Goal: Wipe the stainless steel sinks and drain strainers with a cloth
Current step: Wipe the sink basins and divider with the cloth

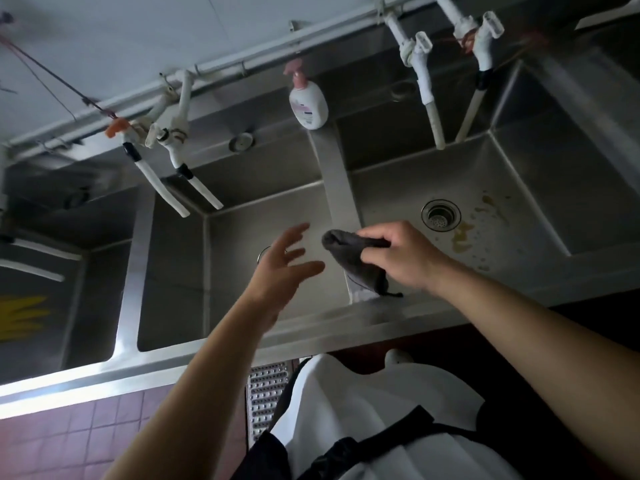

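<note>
Right now the right hand (398,254) pinches a bunched grey cloth (353,259) over the steel divider (341,188) between two sinks, while the left hand (284,265), fingers spread and holding nothing, hovers at the cloth's nine o'clock. Brown stains (462,233) lie at three o'clock of the right sink's drain strainer (440,215). A bunched cloth would probably smear them or skip the strainer holes.

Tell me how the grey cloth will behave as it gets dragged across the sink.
Probably floppy: the grey cloth bunches and droops below the right hand gripping it. Likely light, since a few curled fingers hold it up. It should conform to the sink corners and drain strainer.
</note>
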The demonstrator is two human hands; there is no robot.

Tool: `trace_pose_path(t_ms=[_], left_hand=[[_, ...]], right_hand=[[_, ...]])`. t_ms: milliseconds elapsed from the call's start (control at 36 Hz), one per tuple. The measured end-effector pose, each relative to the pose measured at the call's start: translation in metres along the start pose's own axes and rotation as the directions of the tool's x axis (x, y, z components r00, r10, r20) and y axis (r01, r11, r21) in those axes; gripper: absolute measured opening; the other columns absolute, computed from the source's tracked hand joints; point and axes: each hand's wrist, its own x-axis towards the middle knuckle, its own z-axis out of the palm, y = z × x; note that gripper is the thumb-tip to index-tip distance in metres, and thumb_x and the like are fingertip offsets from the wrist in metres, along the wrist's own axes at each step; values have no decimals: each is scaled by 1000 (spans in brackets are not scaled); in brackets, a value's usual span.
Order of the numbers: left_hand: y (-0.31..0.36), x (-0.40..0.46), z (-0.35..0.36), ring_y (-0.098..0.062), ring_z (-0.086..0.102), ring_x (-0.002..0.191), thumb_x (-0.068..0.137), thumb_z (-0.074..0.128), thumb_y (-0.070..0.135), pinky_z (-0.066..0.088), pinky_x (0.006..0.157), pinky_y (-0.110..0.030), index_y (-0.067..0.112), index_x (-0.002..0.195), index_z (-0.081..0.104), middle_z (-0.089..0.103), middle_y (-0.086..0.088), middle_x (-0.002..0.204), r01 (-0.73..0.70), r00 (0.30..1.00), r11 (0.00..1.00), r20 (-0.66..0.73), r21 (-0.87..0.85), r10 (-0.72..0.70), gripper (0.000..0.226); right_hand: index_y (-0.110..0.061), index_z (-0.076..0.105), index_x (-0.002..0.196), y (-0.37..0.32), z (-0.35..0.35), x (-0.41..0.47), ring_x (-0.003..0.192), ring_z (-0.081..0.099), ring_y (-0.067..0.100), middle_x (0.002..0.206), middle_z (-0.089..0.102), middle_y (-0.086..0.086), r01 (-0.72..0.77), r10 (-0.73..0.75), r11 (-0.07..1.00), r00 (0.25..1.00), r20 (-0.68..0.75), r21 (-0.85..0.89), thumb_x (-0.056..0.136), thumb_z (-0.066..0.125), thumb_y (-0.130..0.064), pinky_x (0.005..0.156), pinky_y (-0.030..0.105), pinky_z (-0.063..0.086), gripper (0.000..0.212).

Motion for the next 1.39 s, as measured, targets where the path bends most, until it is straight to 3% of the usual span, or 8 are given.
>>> trace_pose_path(t_ms=[83,167,389,639,833,1028,1250,1389], left_hand=[[-4,7,-23,-5,30,143,65,88,17,30,114,-32,55,136,44,39,24,148,-115,957,991,277,75,90,92],[-6,13,-35,-11,50,132,71,83,14,44,104,-27,38,134,57,58,9,139,-128,871,989,469,-71,146,73],[-61,49,-51,-26,66,105,91,65,15,58,72,-38,30,100,74,75,-3,102,222,974,875,137,-430,-180,21],[-144,114,-73,-29,54,115,98,55,18,51,80,-51,25,126,51,54,-5,125,474,814,675,-11,-566,-581,28],[-190,169,-29,-31,52,119,100,51,14,44,103,-58,22,143,44,51,-4,116,625,755,677,84,-389,-650,44],[-222,204,23,-19,50,67,98,55,23,48,80,-43,23,96,60,53,-1,78,748,656,588,210,-308,-725,5],[-211,227,61,-28,55,113,95,49,56,37,108,-50,21,126,53,58,-5,129,841,537,461,334,-284,-775,47],[-187,218,52,-34,51,124,98,50,46,44,96,-62,21,136,50,54,-9,137,800,593,510,292,-315,-750,45]], right_hand=[[-20,78,92,-20,-8,10,84,68,20,85,73,5,15,-15,1000,974,224,2,78,61,-15,74,25,49,23],[-29,78,102,-38,-4,25,98,69,15,98,76,-2,24,-44,997,959,280,71,78,67,-11,89,25,52,31],[-21,64,123,0,39,54,107,62,13,121,64,0,-241,204,970,892,-403,-44,92,67,-29,88,26,49,32],[-17,51,140,78,75,20,134,45,28,145,49,7,-693,459,639,692,-556,-334,95,57,-44,110,43,38,54],[-23,36,151,113,91,41,149,18,31,160,27,8,-723,458,353,687,-564,-595,101,36,-53,117,55,18,58],[-13,57,132,146,126,46,131,48,32,136,58,11,-699,198,431,690,-696,-570,102,37,-33,109,53,30,41],[-18,49,142,145,121,48,146,31,27,156,40,8,-746,300,412,653,-696,-523,99,22,-47,115,51,22,59],[-16,51,142,143,121,48,145,33,29,154,42,11,-757,319,435,636,-703,-487,96,25,-48,115,50,24,61]])
